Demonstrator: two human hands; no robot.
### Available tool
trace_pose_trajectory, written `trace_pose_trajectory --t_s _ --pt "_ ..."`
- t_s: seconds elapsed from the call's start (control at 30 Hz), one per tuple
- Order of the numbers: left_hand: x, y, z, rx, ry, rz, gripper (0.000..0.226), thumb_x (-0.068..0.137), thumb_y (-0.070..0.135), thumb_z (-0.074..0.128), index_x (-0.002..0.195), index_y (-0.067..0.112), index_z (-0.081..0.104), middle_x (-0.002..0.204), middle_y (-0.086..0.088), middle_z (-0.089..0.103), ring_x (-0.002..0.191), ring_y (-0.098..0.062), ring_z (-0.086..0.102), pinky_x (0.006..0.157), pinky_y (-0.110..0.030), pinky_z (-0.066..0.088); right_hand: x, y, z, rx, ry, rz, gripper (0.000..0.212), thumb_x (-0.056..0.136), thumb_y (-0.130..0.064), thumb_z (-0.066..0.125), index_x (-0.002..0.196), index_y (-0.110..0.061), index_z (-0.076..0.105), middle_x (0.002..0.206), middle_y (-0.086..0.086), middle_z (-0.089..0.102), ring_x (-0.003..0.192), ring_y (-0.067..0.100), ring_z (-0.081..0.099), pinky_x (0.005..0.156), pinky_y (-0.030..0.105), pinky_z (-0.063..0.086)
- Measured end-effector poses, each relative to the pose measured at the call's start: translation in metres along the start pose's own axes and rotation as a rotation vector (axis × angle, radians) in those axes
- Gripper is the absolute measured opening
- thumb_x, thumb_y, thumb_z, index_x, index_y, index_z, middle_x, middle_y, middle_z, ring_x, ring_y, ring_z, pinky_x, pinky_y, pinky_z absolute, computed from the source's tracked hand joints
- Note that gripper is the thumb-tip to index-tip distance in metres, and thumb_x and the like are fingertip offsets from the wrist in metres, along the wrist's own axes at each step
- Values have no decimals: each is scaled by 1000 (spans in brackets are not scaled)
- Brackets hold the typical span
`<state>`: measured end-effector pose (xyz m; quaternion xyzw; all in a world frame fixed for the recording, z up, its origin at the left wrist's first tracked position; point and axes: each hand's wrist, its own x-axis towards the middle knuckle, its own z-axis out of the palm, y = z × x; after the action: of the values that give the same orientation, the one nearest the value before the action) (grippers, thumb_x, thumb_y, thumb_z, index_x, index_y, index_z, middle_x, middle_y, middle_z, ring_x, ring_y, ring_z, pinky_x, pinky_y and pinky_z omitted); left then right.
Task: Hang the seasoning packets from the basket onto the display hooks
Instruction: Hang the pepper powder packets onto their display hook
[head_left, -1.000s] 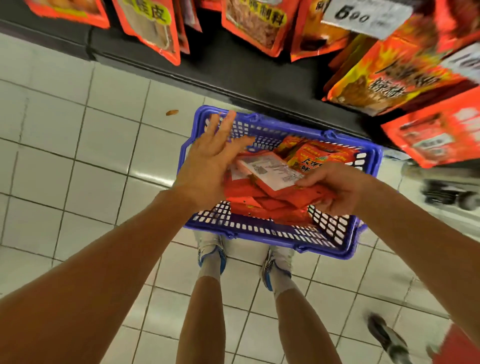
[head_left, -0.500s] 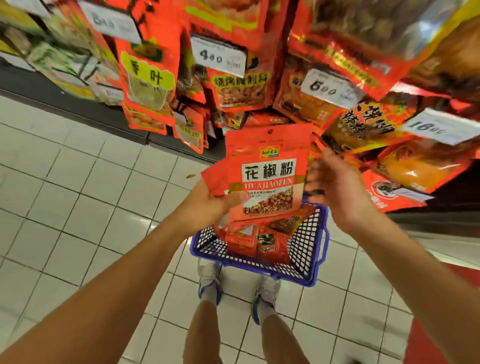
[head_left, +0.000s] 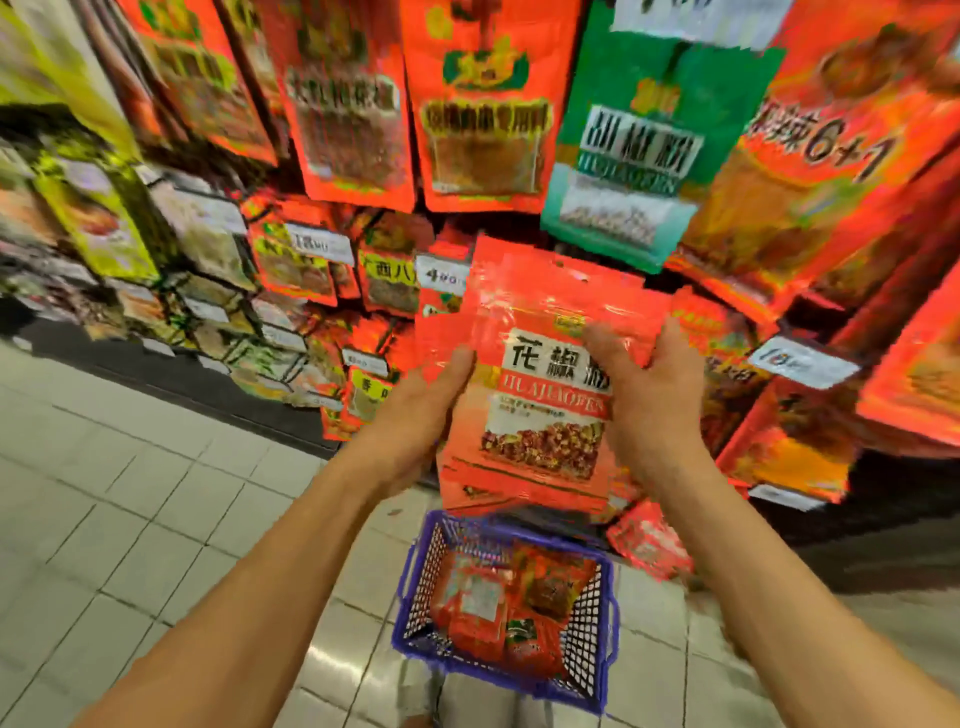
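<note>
I hold a small stack of red seasoning packets (head_left: 545, 374), the front one with a white label and a picture of peppercorns, upright in front of the display. My left hand (head_left: 415, 410) grips the stack's left edge from behind. My right hand (head_left: 644, 395) lies over its right side, thumb across the label. Below stands the blue basket (head_left: 602, 629) on the floor, with several red packets (head_left: 498, 608) inside. The display hooks themselves are hidden behind the hanging packets.
Rows of hanging red packets (head_left: 483, 104) and a green packet (head_left: 634, 150) fill the rack ahead, with white price tags (head_left: 441, 273) between rows. The black shelf base (head_left: 182, 374) runs along the white tiled floor (head_left: 119, 493) on the left.
The packets went from the basket up to the display in both hands. My right hand, free half a second ago, now grips the stack. My view has tilted up toward the rack.
</note>
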<state>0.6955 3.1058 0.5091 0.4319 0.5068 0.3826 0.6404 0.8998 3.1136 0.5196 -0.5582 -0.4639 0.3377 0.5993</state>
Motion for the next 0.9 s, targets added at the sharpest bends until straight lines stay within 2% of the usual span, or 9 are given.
trace_pose_trajectory --t_s 0.13,0.23,0.3,0.33,0.43,0.6,0.7,0.83,0.9 --pt "1 74 10 28 42 203 27 85 53 61 99 37 77 104 3 78 96 -16 72 89 -39 56 25 -76 -15 28 67 -156 18 75 -46 72 93 -46 70 88 -18 75 81 4 68 78 31 55" --pt "-3 125 14 60 73 351 21 82 52 61 93 46 77 97 10 78 87 -10 71 86 -37 57 41 -129 -24 66 99 -264 20 74 -43 74 94 -47 71 91 -16 76 82 6 69 80 31 55" --pt "-7 153 15 100 115 461 21 82 53 60 90 45 78 92 17 78 82 0 70 78 -24 55 48 -159 -27 103 100 -311 19 72 -42 75 90 -47 72 87 -18 75 80 4 67 79 29 55" --pt "-9 166 15 120 139 507 25 82 53 60 88 38 79 90 18 77 81 2 70 74 -20 54 50 -173 -27 130 102 -326 17 71 -40 75 88 -45 73 85 -18 75 78 4 66 77 29 55" --pt "-14 199 13 206 205 614 40 81 61 59 88 26 76 90 10 79 87 -8 72 81 -31 54 59 -210 -29 195 99 -360 13 73 -25 76 80 -37 76 79 -12 75 72 7 66 69 28 55" --pt "-14 246 2 224 291 729 28 98 45 58 86 24 74 88 7 78 86 -11 73 78 -33 55 94 -271 -33 281 88 -317 15 70 -9 70 80 -20 70 71 -2 73 62 18 71 56 32 57" --pt "-9 267 -7 272 377 799 23 101 40 56 86 30 70 86 18 72 77 13 63 70 -23 46 121 -303 -33 282 87 -298 11 78 -20 76 84 -19 67 73 1 74 64 22 73 59 40 60" --pt "2 283 -17 294 422 837 26 102 37 56 80 26 66 73 23 71 70 17 63 64 -10 45 152 -324 -28 198 93 -281 22 86 -29 78 98 -13 69 75 4 77 68 24 76 61 40 60" --pt "7 286 -21 301 465 859 29 101 35 57 74 27 61 64 33 66 64 21 59 59 -2 41 159 -329 -21 143 91 -277 20 86 -27 77 95 -12 69 78 8 77 71 28 76 63 51 63"
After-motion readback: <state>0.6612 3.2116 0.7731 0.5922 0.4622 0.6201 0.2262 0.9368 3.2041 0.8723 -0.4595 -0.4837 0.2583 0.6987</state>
